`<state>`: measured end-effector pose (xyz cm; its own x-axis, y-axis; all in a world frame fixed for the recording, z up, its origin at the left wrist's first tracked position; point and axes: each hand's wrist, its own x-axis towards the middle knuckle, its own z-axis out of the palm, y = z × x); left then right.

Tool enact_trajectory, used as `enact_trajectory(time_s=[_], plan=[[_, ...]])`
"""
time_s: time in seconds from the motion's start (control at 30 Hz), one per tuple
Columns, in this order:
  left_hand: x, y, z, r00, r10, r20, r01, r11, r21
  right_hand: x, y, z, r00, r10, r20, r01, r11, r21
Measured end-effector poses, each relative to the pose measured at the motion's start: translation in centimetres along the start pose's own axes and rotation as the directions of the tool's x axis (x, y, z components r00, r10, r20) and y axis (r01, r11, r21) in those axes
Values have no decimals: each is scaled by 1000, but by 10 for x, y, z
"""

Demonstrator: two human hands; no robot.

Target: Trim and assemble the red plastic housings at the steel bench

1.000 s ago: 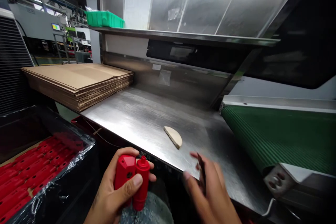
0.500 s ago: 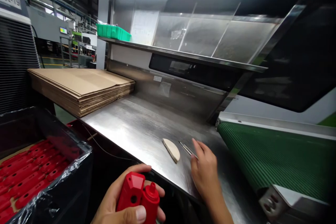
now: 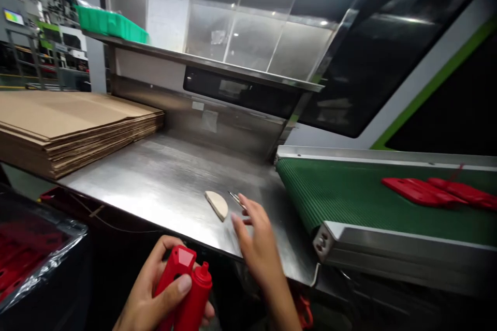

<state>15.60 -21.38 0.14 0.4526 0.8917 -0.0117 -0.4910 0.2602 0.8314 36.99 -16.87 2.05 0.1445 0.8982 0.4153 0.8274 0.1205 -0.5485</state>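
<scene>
My left hand (image 3: 151,289) is wrapped around two red moulded plastic parts (image 3: 179,261), held upright below the table's front edge. One has an angular top with a hole; its neighbour is rounded with a small nozzle-like tip. Over the steel table (image 3: 155,176), my right hand (image 3: 258,240) has thumb and index finger apart. Thin metal tweezers (image 3: 236,198) lie by its fingertips, their rear part hidden behind the fingers. Left of them rests a cream half-round pad (image 3: 216,205).
Stacked flat cardboard (image 3: 81,119) sits on the table's left. A green ribbed conveyor (image 3: 330,186) on the right carries red parts (image 3: 423,191). A lined bin (image 3: 73,248) of red parts stands lower left. A green tray (image 3: 112,25) sits on the shelf above.
The view has swung right, bringing red parts on the conveyor into sight. My right hand's thumb and fingers have spread apart beside the tweezers. My left hand still grips the red parts.
</scene>
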Motion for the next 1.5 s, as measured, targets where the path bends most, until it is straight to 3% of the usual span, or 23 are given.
enact_trajectory(time_s=[0.07,0.1,0.17,0.2,0.3,0.4,0.53,0.67,0.77,0.83,0.97,1.1,1.23,1.37,1.5], plan=[[22,13,-8,997,75,-1,-71,948,310,41,1,19,996,28,87,-19,995,-96],[37,24,-14,994,113,14,-105,865,491,57,3,28,991,50,124,-33,991,-131],[70,48,-26,983,147,114,-177,550,816,75,6,42,979,81,186,-48,984,-172],[88,59,-32,981,109,158,-190,449,873,78,7,45,975,86,203,-51,983,-174],[134,82,-47,981,29,191,-192,254,948,71,8,42,980,70,184,-49,992,-115],[156,86,-54,975,41,220,-222,51,974,54,8,29,991,67,118,-67,998,-9],[147,69,-57,966,91,242,-234,-93,968,40,5,23,995,98,26,-101,985,139],[126,36,-71,955,176,239,-214,-154,965,41,-2,33,996,64,56,-75,969,234],[117,13,-84,864,349,364,-265,-300,916,44,-7,43,992,3,125,-38,960,278],[115,6,-89,822,372,431,-283,-389,876,46,-9,50,991,-18,134,-24,954,299],[112,9,-86,839,327,435,-283,-421,862,48,-7,56,995,-37,95,12,966,259],[113,12,-80,847,334,413,-280,-381,881,47,-2,55,989,-87,120,54,965,255],[115,10,-77,839,363,406,-296,-321,900,51,-4,57,995,-60,80,34,957,288],[116,9,-75,831,370,415,-308,-315,898,54,-9,62,994,-90,60,71,962,265],[116,11,-72,857,357,371,-264,-313,912,53,-11,63,993,-112,38,103,976,191]])
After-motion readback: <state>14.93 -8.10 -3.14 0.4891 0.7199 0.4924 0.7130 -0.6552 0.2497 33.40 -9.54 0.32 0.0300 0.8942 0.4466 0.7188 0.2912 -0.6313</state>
